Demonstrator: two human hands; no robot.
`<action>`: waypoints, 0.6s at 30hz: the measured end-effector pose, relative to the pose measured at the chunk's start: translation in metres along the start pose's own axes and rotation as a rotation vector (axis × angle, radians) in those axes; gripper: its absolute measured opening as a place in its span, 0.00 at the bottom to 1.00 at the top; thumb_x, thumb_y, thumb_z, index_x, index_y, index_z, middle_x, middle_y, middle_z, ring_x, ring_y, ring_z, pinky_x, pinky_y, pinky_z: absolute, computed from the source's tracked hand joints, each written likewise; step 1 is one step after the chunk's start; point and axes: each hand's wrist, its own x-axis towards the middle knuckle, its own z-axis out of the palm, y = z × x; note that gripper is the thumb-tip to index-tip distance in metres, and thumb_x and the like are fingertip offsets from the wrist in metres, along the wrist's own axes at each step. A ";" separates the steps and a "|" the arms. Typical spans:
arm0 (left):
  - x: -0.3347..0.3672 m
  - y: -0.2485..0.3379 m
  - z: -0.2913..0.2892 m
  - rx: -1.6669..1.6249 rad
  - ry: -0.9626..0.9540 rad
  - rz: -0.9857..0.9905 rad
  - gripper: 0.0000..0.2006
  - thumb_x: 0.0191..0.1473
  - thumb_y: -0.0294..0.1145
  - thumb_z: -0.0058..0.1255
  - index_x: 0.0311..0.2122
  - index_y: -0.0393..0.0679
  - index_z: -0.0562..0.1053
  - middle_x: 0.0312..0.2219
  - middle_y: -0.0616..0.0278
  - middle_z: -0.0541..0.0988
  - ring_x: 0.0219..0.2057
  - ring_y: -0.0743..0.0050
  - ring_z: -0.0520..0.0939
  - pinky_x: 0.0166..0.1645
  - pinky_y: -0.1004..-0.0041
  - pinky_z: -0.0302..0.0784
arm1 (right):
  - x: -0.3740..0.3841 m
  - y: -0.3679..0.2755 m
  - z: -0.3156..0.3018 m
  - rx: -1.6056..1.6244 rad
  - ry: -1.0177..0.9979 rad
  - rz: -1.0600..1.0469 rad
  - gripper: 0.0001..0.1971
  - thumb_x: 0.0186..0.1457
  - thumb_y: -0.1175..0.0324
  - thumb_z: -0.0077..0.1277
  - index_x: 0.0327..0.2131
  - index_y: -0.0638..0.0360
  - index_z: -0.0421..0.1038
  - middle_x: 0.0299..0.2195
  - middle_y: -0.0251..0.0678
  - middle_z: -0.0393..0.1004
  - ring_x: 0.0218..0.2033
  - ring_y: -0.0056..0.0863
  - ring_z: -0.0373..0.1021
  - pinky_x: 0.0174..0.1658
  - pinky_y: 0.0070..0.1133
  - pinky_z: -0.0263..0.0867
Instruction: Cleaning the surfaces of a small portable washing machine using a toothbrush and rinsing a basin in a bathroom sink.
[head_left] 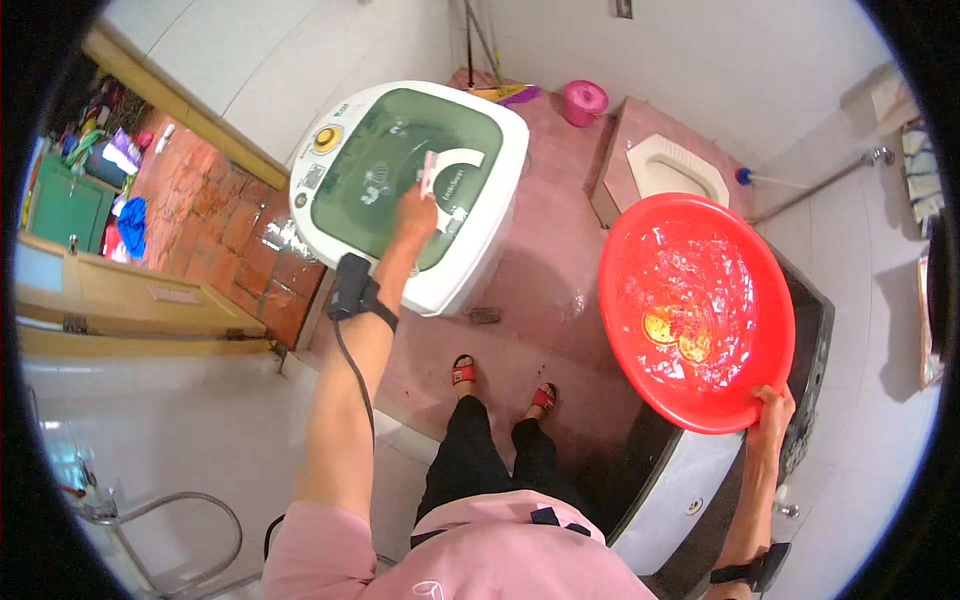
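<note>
My left hand (414,212) reaches out over the green lid of a small white washing machine (330,205) and pinches a small pink and white object (428,172) above the lid's white handle. My right hand (772,412) grips the near rim of a large red plastic basin (625,250), which holds water and rests tilted on a dark ledge (812,310). A black band with a cable sits on my left wrist.
A squat toilet (676,168) lies on a raised step behind the basin. A pink bucket (584,101) and a broom (505,93) stand at the far wall. An open wooden door (130,300) is at left. The floor is wet red tile.
</note>
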 end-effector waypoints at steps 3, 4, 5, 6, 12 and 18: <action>0.019 -0.014 0.004 -0.174 -0.044 -0.094 0.16 0.51 0.29 0.41 0.46 0.39 0.69 0.22 0.59 0.74 0.20 0.78 0.73 0.26 0.76 0.69 | -0.011 -0.004 -0.007 -0.026 0.042 0.019 0.14 0.33 0.79 0.42 0.30 0.66 0.68 0.26 0.33 0.71 0.25 0.21 0.67 0.30 0.17 0.63; 0.021 -0.017 0.004 -0.228 -0.053 -0.119 0.16 0.51 0.29 0.41 0.47 0.41 0.70 0.20 0.63 0.71 0.19 0.81 0.71 0.25 0.78 0.67 | -0.013 -0.001 -0.009 -0.020 0.047 0.024 0.14 0.33 0.79 0.42 0.30 0.66 0.68 0.26 0.33 0.71 0.25 0.21 0.67 0.30 0.17 0.63; 0.024 -0.016 0.003 -0.288 -0.061 -0.142 0.17 0.51 0.29 0.42 0.47 0.43 0.70 0.18 0.68 0.69 0.18 0.85 0.68 0.23 0.80 0.66 | -0.015 0.004 -0.012 -0.003 0.042 0.051 0.14 0.33 0.79 0.42 0.30 0.66 0.68 0.25 0.32 0.71 0.24 0.21 0.67 0.30 0.17 0.63; 0.024 -0.017 0.001 -0.115 -0.084 -0.110 0.16 0.51 0.29 0.42 0.47 0.46 0.70 0.19 0.61 0.73 0.17 0.74 0.72 0.24 0.74 0.68 | -0.017 0.009 -0.013 0.016 0.032 0.079 0.13 0.33 0.78 0.41 0.29 0.65 0.67 0.24 0.32 0.71 0.24 0.21 0.66 0.30 0.17 0.63; -0.019 0.017 -0.005 0.480 -0.043 0.143 0.13 0.49 0.29 0.43 0.42 0.45 0.71 0.38 0.47 0.69 0.35 0.45 0.75 0.38 0.57 0.71 | -0.039 0.042 -0.025 0.047 0.059 0.131 0.17 0.33 0.81 0.42 0.33 0.68 0.68 0.28 0.36 0.73 0.26 0.24 0.69 0.31 0.17 0.64; -0.031 0.015 -0.009 0.354 0.124 0.315 0.17 0.46 0.30 0.48 0.44 0.43 0.69 0.38 0.48 0.68 0.38 0.46 0.73 0.40 0.57 0.69 | -0.061 0.036 0.010 0.063 0.077 0.176 0.17 0.32 0.82 0.42 0.32 0.68 0.67 0.26 0.36 0.72 0.24 0.24 0.67 0.28 0.18 0.63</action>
